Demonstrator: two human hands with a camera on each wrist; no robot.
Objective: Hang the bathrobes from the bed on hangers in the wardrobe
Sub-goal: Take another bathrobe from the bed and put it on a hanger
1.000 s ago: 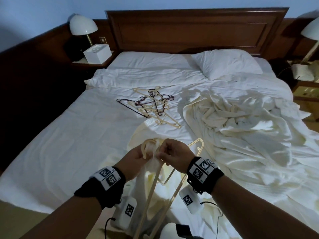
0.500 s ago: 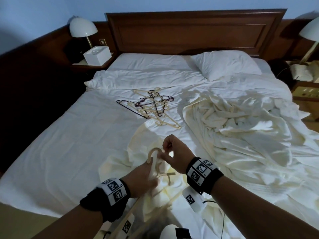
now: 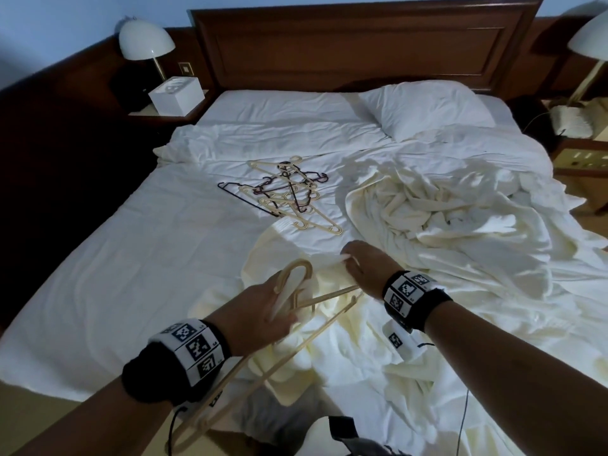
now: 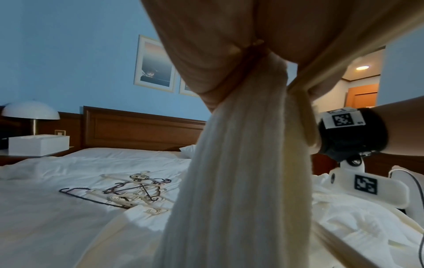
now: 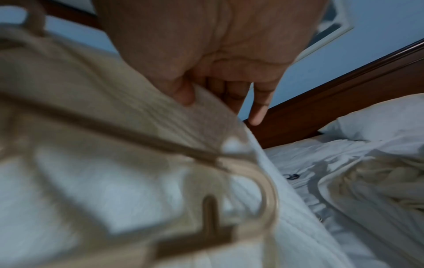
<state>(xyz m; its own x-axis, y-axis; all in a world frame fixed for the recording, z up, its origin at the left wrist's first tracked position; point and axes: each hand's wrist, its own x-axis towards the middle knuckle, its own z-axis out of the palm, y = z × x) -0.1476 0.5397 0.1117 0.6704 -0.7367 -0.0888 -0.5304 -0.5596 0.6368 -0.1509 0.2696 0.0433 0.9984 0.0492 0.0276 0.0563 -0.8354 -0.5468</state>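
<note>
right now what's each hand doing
Left hand: grips the beige hanger and a cream strip of bathrobe.
Right hand: pinches bathrobe fabric.

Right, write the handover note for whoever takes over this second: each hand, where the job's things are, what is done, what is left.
Left hand: grips a cream hanger near its hook, together with a strip of robe fabric.
Right hand: pinches the cream bathrobe fabric beside the hanger.
That robe lies bunched at the bed's near edge, not yet seated on the hanger.
A second heap of cream cloth lies to the right; I cannot tell how many robes it holds.
Spare hangers are piled mid-bed.
Done: nothing visibly hung.
Left: seat this robe on the hanger, carry it to the wardrobe, which is out of view, then repeat.
</note>
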